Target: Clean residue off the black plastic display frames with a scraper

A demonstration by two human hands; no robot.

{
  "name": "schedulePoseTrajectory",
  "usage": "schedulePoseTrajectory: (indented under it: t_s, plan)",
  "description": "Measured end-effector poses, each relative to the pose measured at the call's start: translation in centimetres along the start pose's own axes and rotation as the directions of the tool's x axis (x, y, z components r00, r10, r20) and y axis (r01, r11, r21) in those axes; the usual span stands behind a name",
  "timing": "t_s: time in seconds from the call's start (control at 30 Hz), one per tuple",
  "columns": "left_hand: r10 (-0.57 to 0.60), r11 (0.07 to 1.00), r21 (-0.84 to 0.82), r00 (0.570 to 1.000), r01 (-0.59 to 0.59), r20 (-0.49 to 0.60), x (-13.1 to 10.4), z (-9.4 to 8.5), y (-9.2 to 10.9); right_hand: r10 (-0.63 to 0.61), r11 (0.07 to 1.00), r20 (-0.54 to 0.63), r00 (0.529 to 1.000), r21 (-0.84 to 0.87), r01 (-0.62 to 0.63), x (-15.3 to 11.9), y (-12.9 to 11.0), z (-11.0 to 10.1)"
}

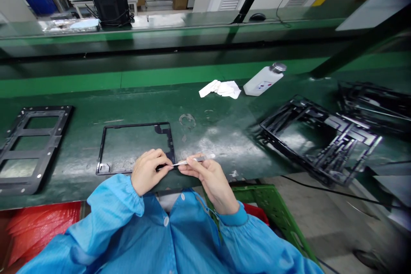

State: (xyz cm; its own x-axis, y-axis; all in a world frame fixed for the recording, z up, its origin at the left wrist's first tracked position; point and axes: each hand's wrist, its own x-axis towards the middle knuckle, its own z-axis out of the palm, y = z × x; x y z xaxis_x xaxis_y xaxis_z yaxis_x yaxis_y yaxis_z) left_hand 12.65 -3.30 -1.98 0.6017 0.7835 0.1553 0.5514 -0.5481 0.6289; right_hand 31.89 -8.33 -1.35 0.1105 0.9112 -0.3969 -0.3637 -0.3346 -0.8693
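Note:
A thin black rectangular frame (pixel 135 125) lies flat on the green workbench in front of me. My left hand (pixel 148 172) rests over its near right part, thumb and forefinger pinched together near the corner. Whatever is between those fingertips is too small to make out. In my right hand (pixel 210 180) is a pair of tweezers (pixel 201 159), gripped between thumb and fingers. The tweezers' tip points left and meets the left fingertips at the frame's near right corner. Part of the frame's near edge is hidden under my left hand.
A black fixture plate (pixel 53 145) lies at the left. White wipes (pixel 226 89) and a white bottle (pixel 263 81) stand farther back. Several black frames (pixel 289 113) are piled at the right. Below the bench edge are a green crate (pixel 279 205) and red plastic bags (pixel 41 227).

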Motion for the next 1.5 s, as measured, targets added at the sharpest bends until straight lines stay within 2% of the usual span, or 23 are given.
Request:
schedulePoseTrajectory:
  t_s: [0.17,0.5,0.87,1.0,1.1,1.27,1.37,1.43,1.5]
  plan:
    - [-0.013,1.000,0.018,1.000,0.013,-0.006,0.0,-0.1,0.1,-0.096,0.994,-0.071,0.993,-0.064,0.092,-0.8,0.2,-0.3]
    - [0.008,1.000,0.017,1.000,-0.008,0.001,0.0,0.0,0.0,-0.154,0.974,-0.052,0.987,-0.178,0.143,-1.1,0.9,-0.1]
    - [-0.139,0.934,-0.337,0.990,0.120,-0.034,-0.3,-1.8,-0.9,-0.186,0.957,-0.023,0.982,-0.230,0.176,-1.3,1.0,-0.1]
    - [-0.225,0.826,-0.523,0.974,0.209,0.034,-0.7,-2.4,-0.8,-0.185,0.956,-0.013,0.983,-0.234,0.177,-1.2,1.3,-0.3]
    - [-0.239,0.750,-0.623,0.969,0.222,0.058,-0.8,-2.6,-0.6,-0.184,0.955,-0.014,0.983,-0.237,0.176,-1.2,1.3,-0.3]
    - [-0.239,0.718,-0.671,0.971,0.185,0.012,-0.9,-3.0,-0.6,-0.202,0.954,-0.009,0.979,-0.229,0.195,-1.1,1.4,-0.4]
    - [-0.246,0.724,-0.677,0.967,0.135,-0.070,-0.8,-4.0,-0.4,-0.228,0.950,-0.005,0.974,-0.221,0.222,-0.9,1.7,-0.5]
    - [-0.256,0.770,-0.629,0.955,0.108,-0.148,-0.7,-5.0,-0.1,-0.234,0.949,-0.002,0.972,-0.220,0.228,-0.9,1.8,-0.6]
    - [-0.244,0.856,-0.506,0.945,0.103,-0.220,-0.2,-6.0,0.3,-0.236,0.948,-0.002,0.972,-0.221,0.230,-0.9,1.9,-0.7]
